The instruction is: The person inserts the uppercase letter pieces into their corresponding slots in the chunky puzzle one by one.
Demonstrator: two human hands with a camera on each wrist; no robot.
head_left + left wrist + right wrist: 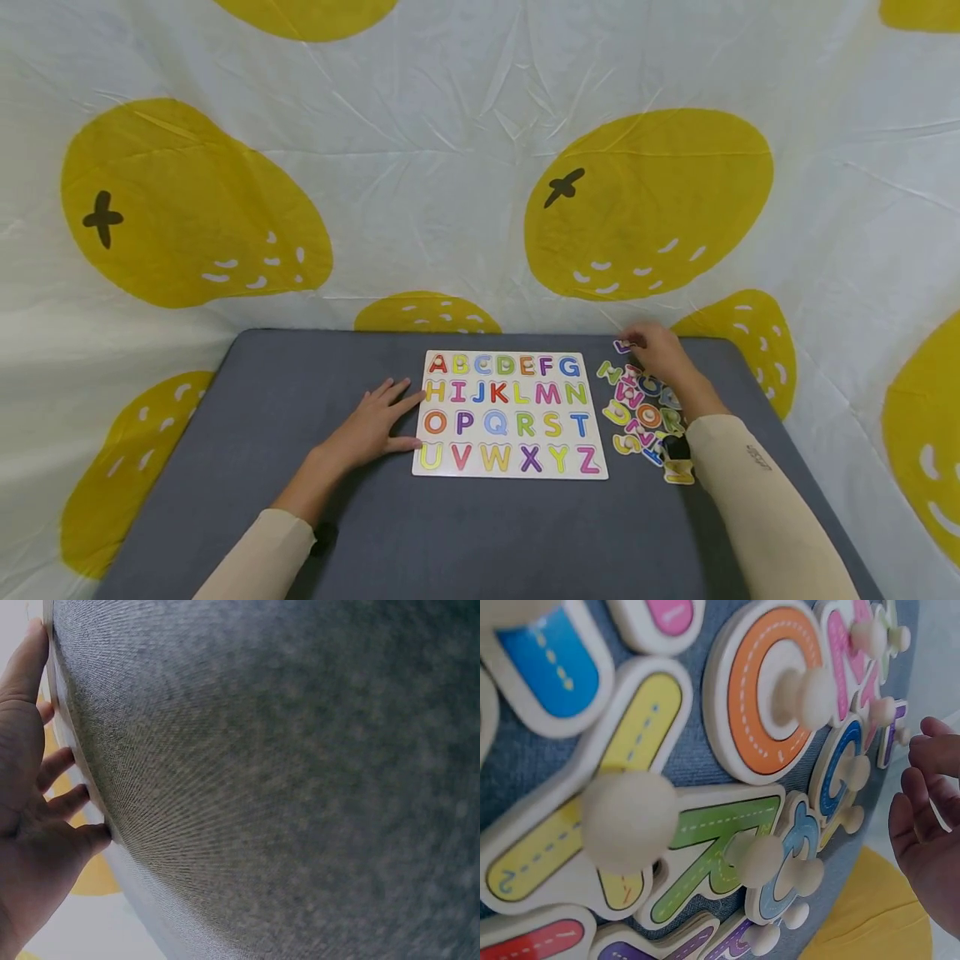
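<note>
A white alphabet puzzle board (513,408) lies on the grey table, printed with rows of coloured letters; knobs show in the top row's first letters. My left hand (371,425) rests at its left edge, fingers spread and fingertips touching the rim. Beyond the loose pieces, my right hand (654,354) reaches to a small purple letter piece (622,347). In the right wrist view its loosely curled fingers (904,821) are beside that piece's knob, with a gap showing. The orange O piece (739,694), yellow Y piece (641,727) and green R piece (694,855) lie nearer that camera.
Several wooden letter pieces form a heap right of the board, including a green N piece (609,372) and a yellow U piece (617,412). The grey table (487,533) meets a white curtain (420,225) with yellow fruit prints behind it.
</note>
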